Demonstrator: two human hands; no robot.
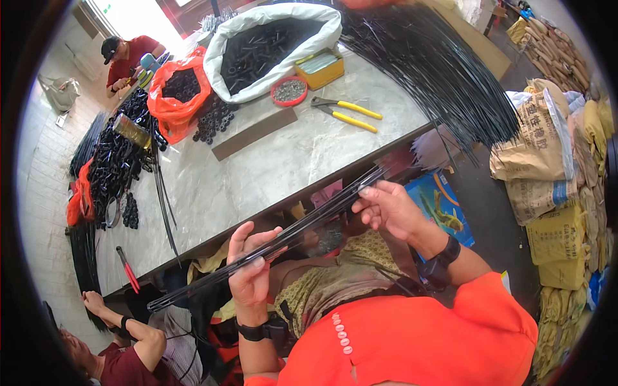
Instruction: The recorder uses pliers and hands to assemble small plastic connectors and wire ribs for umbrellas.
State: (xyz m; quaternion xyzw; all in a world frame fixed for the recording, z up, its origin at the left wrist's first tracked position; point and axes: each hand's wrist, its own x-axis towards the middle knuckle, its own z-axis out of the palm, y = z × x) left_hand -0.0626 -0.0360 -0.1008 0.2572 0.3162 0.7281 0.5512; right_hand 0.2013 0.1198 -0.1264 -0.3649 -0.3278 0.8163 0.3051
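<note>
A bundle of thin, straight black rods or wires (309,222) slants across my lap, its left end low and its right end high, just off the table's front edge. My left hand (250,273) grips the bundle left of its middle, thumb across it and some fingers stretched loosely. Near the upper right end, my right hand (390,210) pinches the rods between thumb and fingers. On the grey table (290,154) beyond lie nippers with yellow handles (351,116) and a flat brown bar (254,134). Whether the rods are metal or plastic, I cannot tell.
A white sack (222,48) and an orange bag (154,96) hold small black parts. Beside them stand a red dish (289,91) and a yellow box (320,69). Long black strands (444,71) overhang the right. Co-workers (132,55) sit far left and near left. Sacks (534,141) are stacked right.
</note>
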